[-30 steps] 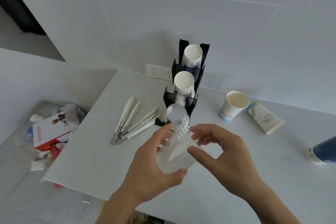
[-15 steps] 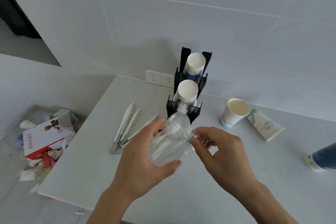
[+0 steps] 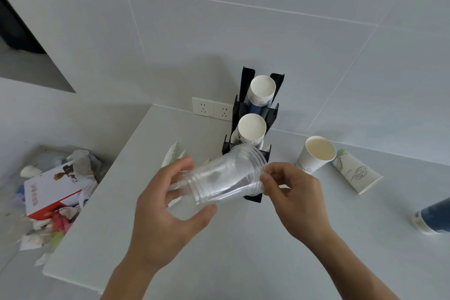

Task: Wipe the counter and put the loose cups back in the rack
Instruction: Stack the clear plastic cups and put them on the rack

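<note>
A stack of clear plastic cups (image 3: 224,178) lies tilted in the air in front of the black cup rack (image 3: 246,105). My left hand (image 3: 168,212) grips the stack's near end. My right hand (image 3: 292,195) pinches its far rim, close to the rack's lowest slot. Two stacks of white paper cups (image 3: 252,129) fill the rack's upper slots. On the white counter (image 3: 243,251), right of the rack, one paper cup (image 3: 316,156) stands upright and another (image 3: 355,173) lies on its side. A dark blue cup (image 3: 433,217) lies at the right edge.
White plastic tongs (image 3: 173,156) lie left of the rack, partly behind my left hand. Two wall sockets (image 3: 211,108) sit behind it. A bin (image 3: 48,192) with a box and crumpled paper stands below the counter's left edge.
Both hands have lifted the clear stack and swung it from pointing away to lying more sideways, its wide rim now toward the rack's lowest slot.
</note>
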